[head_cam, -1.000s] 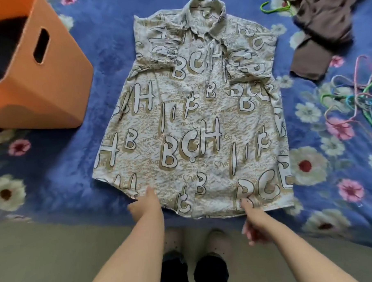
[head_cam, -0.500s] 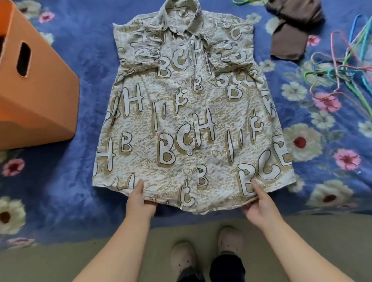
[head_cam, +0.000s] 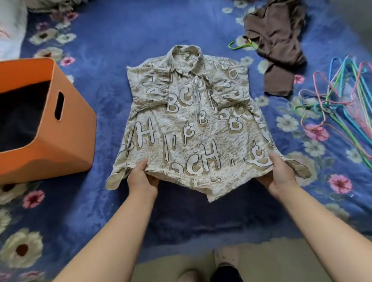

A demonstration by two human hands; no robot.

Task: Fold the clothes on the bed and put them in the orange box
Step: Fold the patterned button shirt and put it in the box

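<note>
On the blue floral bedspread (head_cam: 117, 43), printed short-sleeve shirt (head_cam: 193, 123) lies collar away, sleeves folded in. Left hand (head_cam: 141, 179) and right hand (head_cam: 278, 173) each pinch the bottom hem, lifted off the bed. Orange box (head_cam: 74, 133) sits left, brown garment (head_cam: 276, 45) and hangers (head_cam: 345, 104) right.

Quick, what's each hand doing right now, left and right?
Left hand: grips the printed shirt at its hem.
Right hand: grips the same hem on the other side.
</note>
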